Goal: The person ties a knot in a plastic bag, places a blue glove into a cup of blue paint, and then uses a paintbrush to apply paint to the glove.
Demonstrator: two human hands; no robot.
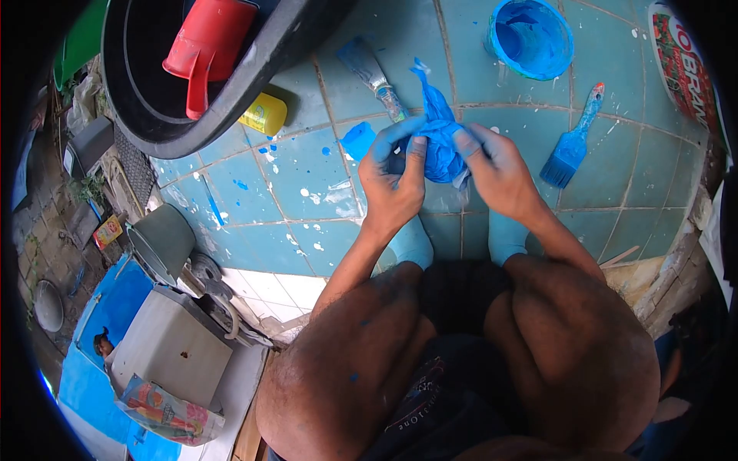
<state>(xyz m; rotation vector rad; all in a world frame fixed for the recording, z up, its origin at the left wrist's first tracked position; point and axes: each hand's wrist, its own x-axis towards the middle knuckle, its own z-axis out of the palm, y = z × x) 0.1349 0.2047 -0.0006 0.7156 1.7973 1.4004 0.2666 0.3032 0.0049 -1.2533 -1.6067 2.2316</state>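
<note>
A crumpled blue wad (440,146) of thin material, plastic or cloth, is held up between my hands, its twisted end pointing away from me. My left hand (396,170) pinches its left side between thumb and fingers. On the other side, my right hand (498,169) is closed on it, thumb on top. Both hands are smeared with blue paint. Beyond my left hand lies a paint-stained brush (373,75), its near end partly hidden. A blue-coated paintbrush (573,142) lies to the right of my right hand. Past the hands stands a tub of blue paint (532,40).
Blue-green tiles (307,223) with paint spatters surround my feet. A large black basin (181,142) at upper left holds a red dipper (211,46), with a yellow container (265,114) beside it. A grey-green bucket (163,237) and a white box (173,346) stand left. A printed container (680,69) is far right.
</note>
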